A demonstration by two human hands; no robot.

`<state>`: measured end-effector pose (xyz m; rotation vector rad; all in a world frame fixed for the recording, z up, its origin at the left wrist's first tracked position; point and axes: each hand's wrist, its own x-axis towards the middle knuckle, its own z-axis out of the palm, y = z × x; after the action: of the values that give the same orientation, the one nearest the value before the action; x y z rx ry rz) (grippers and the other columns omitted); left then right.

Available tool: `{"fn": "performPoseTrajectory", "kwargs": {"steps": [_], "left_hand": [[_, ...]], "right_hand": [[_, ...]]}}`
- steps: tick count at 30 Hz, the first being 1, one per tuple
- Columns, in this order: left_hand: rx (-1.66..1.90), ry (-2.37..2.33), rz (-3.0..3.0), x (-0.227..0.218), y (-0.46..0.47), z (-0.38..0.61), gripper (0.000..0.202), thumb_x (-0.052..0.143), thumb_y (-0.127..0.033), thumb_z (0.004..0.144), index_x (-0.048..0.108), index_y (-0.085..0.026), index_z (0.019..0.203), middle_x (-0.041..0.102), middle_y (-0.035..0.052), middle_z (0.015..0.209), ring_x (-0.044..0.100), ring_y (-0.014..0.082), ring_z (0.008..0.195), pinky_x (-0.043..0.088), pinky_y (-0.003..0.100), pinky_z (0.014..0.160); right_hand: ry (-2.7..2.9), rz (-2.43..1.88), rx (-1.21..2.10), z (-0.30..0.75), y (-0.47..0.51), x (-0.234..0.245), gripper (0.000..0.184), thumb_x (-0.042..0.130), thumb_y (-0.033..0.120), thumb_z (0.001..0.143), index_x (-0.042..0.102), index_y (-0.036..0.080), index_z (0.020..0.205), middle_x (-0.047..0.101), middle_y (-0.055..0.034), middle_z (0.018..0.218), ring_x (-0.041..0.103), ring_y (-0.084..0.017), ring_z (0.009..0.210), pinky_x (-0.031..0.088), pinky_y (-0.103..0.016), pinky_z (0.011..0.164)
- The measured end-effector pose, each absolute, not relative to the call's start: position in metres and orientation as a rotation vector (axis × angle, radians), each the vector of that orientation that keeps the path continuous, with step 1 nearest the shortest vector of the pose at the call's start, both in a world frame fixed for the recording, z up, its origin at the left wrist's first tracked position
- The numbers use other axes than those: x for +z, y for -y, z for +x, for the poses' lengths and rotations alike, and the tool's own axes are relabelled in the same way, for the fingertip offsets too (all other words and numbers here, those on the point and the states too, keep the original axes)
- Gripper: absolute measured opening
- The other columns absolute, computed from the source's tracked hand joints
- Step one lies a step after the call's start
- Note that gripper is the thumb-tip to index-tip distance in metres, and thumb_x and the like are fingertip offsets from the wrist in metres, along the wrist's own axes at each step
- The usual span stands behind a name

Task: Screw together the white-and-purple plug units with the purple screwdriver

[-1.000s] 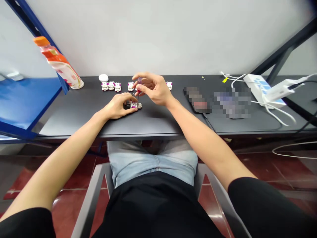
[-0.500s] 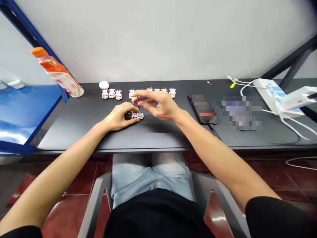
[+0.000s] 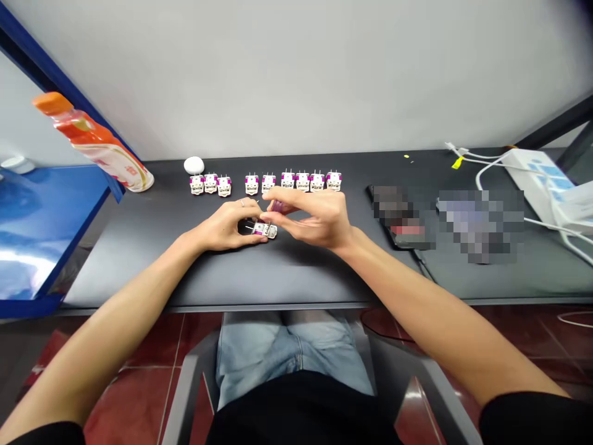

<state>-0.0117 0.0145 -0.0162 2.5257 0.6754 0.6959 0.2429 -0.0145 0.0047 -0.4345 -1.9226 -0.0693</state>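
My left hand [image 3: 229,224] rests on the black table [image 3: 296,272], its fingers closed round a small white and purple plug part [image 3: 265,229] that it holds down. My right hand [image 3: 317,217] hovers just to its right and pinches a small screwdriver with a purple handle [image 3: 277,206], tip down on the part. Behind both hands a row of several similar white and purple plug parts [image 3: 287,180] stands near the wall, with a group of three [image 3: 210,183] further left.
A small white oval object [image 3: 193,165] lies at the back left. An orange bottle [image 3: 95,143] leans against a blue shelf frame [image 3: 41,222]. A phone [image 3: 398,213] and blurred items lie at right, with a white power strip [image 3: 540,173] and cables beyond.
My right hand has come lower and closer to the part under my left hand. The view has tipped down and shifted a little, so the table sits lower in the picture.
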Motion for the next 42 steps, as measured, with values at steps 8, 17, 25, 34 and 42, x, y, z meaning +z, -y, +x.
{"fn": "performPoseTrajectory", "kwargs": {"steps": [8,17,25,34,42], "left_hand": [[0.707,-0.670,2.577,-0.018,-0.016,-0.012,0.030,0.083,-0.049,0.100,0.081,-0.022,0.113,0.075,0.0047,0.096,0.070,0.0218,0.089,0.056,0.032,0.084],[0.750,-0.668,2.600,-0.021,-0.011,-0.016,0.034,0.080,-0.045,0.102,0.079,-0.020,0.124,0.078,0.0089,0.109,0.072,0.0236,0.098,0.058,0.034,0.090],[0.735,-0.704,2.597,-0.022,-0.013,-0.017,0.031,0.082,-0.045,0.101,0.079,-0.021,0.120,0.077,0.0081,0.106,0.072,0.0234,0.096,0.058,0.032,0.089],[0.672,-0.685,2.564,-0.020,-0.013,-0.017,0.032,0.080,-0.048,0.103,0.078,-0.022,0.121,0.078,0.0079,0.108,0.073,0.0242,0.100,0.059,0.033,0.091],[0.708,-0.658,2.523,-0.020,-0.007,-0.015,0.028,0.079,-0.040,0.105,0.077,-0.021,0.125,0.079,0.0090,0.117,0.075,0.0248,0.110,0.061,0.034,0.098]], "right_hand": [[1.983,-0.386,0.052,0.241,0.014,-0.002,0.028,0.074,0.020,0.109,0.077,0.022,0.137,0.089,0.0014,0.122,0.086,-0.011,0.088,0.072,-0.022,0.087],[1.968,-0.439,0.185,0.238,0.014,-0.005,0.031,0.072,0.022,0.109,0.076,0.022,0.140,0.088,-0.0016,0.123,0.085,-0.013,0.087,0.074,-0.027,0.087],[2.083,-0.357,0.273,0.243,0.016,0.003,0.038,0.061,0.017,0.113,0.071,0.023,0.149,0.083,-0.0044,0.142,0.084,-0.017,0.121,0.073,-0.029,0.101],[1.912,-0.400,0.161,0.239,0.015,0.003,0.029,0.085,0.022,0.101,0.081,0.022,0.130,0.089,-0.0012,0.111,0.082,-0.012,0.077,0.074,-0.023,0.076],[1.943,-0.442,0.184,0.240,0.020,0.005,0.032,0.082,0.018,0.103,0.080,0.022,0.134,0.090,-0.0027,0.118,0.085,-0.013,0.083,0.075,-0.025,0.080]]}}
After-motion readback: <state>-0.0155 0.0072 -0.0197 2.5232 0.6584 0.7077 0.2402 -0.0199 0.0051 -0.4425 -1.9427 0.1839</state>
